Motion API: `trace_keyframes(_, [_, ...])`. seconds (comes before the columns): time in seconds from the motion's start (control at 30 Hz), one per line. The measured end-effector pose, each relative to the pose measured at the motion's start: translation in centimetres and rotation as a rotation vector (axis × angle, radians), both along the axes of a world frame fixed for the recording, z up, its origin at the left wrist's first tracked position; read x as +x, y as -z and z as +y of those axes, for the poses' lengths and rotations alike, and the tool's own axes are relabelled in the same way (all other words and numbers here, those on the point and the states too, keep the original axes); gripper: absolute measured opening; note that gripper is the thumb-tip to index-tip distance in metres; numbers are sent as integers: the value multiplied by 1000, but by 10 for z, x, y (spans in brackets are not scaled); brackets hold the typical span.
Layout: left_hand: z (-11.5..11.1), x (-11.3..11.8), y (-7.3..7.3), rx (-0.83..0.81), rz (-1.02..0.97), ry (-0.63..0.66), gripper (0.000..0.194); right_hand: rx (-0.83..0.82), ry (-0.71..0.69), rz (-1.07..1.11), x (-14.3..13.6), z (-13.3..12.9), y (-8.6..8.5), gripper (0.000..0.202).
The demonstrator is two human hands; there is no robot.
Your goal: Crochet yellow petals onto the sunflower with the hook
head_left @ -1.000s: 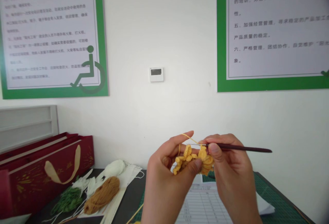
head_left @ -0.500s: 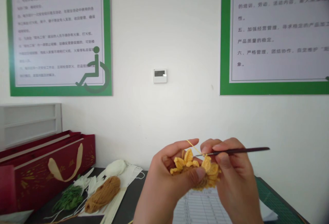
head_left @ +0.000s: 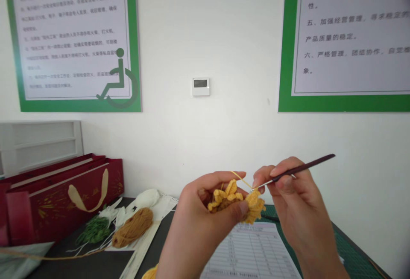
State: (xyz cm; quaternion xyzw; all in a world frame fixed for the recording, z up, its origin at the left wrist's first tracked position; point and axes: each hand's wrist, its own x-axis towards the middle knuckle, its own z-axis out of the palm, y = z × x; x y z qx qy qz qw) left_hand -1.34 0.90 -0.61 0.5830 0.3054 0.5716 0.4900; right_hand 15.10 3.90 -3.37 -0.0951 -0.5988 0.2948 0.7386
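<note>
In my left hand (head_left: 208,215) is a yellow crocheted flower (head_left: 254,206) with a brownish centre, pinched under the thumb. A strand of yellow yarn (head_left: 241,178) runs over the raised left index finger down to the petals. My right hand (head_left: 299,202) grips a crochet hook (head_left: 307,166) with a dark handle, tilted up to the right. Its metal tip touches the top edge of the flower, by the yarn. Part of the flower is hidden behind my left thumb and palm.
A printed sheet (head_left: 253,249) lies below my hands on a green cutting mat (head_left: 355,249). At left are a brown yarn skein (head_left: 133,228), green yarn (head_left: 93,230), white yarn (head_left: 147,199) and a dark red gift bag (head_left: 64,202). Yellow yarn (head_left: 150,272) shows at the bottom edge.
The hook has tipped more steeply, its handle end rising. My right hand has shifted slightly right, away from the flower, and more of the hook's metal shaft shows. The camera view has shifted.
</note>
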Motion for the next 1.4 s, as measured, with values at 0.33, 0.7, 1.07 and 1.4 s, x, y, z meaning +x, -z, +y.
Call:
trace_keyframes(0.33, [4,-3,5,41,49,2,34,159,19,-200,20,0,-1,9])
trace_keyframes(0.7, [2,0,3,26,19,41,29,295,176,-331,25,-10,-5,11])
trace_keyframes(1.07, [2,0,3,5,-28,77,31,699,437,-587,23,-15,-10,48])
trace_keyframes(1.4, [-10,12,-8,-117,-306,85,47,481,399,-243,17,11,13,34])
